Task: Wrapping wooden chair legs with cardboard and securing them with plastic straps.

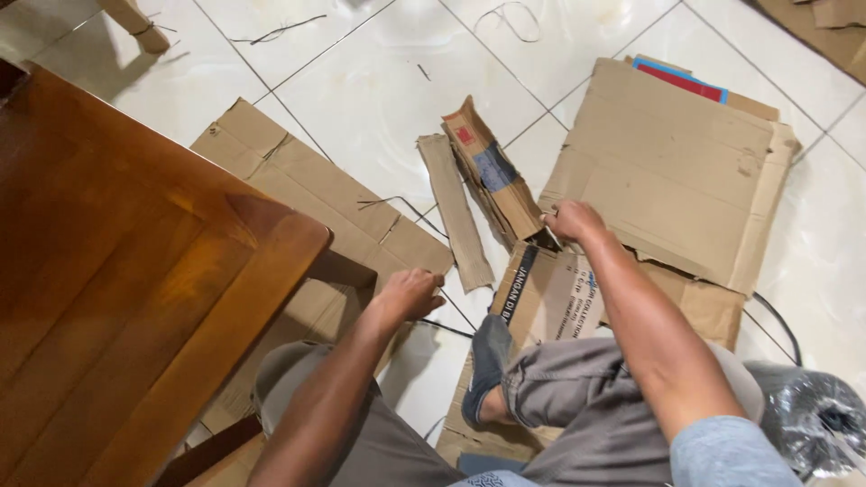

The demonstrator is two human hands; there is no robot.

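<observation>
My right hand [572, 222] grips the near end of a folded bundle of cardboard pieces [492, 176] lying on the white tiled floor. A narrow cardboard strip [456, 212] lies just left of that bundle. My left hand [410, 293] hovers with curled fingers over the edge of a large flattened cardboard sheet [307, 180], close to a thin dark wire [446, 326]; I cannot see anything in it. Under my legs lies a printed flattened box [550, 293]. My foot in a dark slipper [487, 365] rests on it.
A brown wooden table [117, 271] fills the left side. A big flattened carton [672, 167] lies at the right with a red and blue sheet [681, 79] under its far edge. A crumpled clear plastic bag [812, 415] sits bottom right. Thin wires lie on the tiles.
</observation>
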